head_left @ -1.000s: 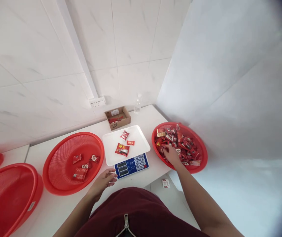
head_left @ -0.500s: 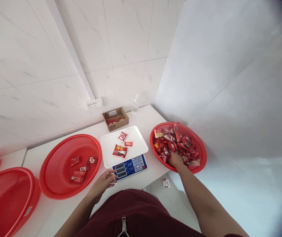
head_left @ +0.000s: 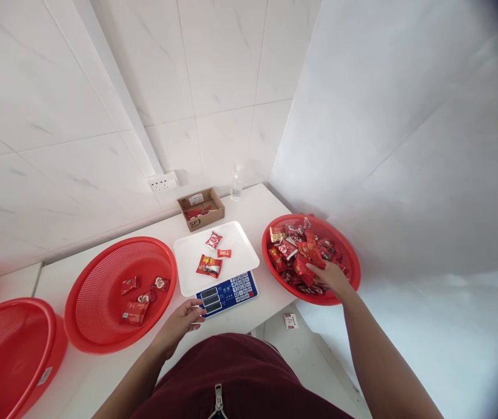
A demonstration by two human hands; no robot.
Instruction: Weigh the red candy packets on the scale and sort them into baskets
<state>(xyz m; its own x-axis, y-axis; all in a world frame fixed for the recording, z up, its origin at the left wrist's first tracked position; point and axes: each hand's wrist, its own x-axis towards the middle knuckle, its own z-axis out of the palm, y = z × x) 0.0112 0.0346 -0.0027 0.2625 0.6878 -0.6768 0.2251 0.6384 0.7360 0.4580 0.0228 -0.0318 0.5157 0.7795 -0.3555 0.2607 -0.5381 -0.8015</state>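
My right hand (head_left: pixel 333 276) is over the right red basket (head_left: pixel 355 256), its fingers closed on a red snack packet (head_left: pixel 309 252) above the heap of wrapped snacks (head_left: pixel 288 247). My left hand (head_left: pixel 183 320) hovers beside the left end of the blue keypad scale (head_left: pixel 227 294), fingers apart and holding nothing. On the scale's white tray (head_left: pixel 240 256) lie a patterned red-and-white packet (head_left: pixel 214 240), a small red packet (head_left: pixel 224 253) and a larger red packet (head_left: pixel 209 265).
Left of the scale stands a red basket (head_left: pixel 96 291) with several packets in it. Another red basket (head_left: pixel 9 361) is further left. A cardboard box (head_left: pixel 205 219) and a clear bottle (head_left: pixel 236 185) stand by the wall. A small packet (head_left: pixel 291 321) lies below the table edge.
My right hand has come up out of the heap, shifting slightly right, with a red packet now in its fingers. My left hand has barely moved, and the tray's packets are the same.
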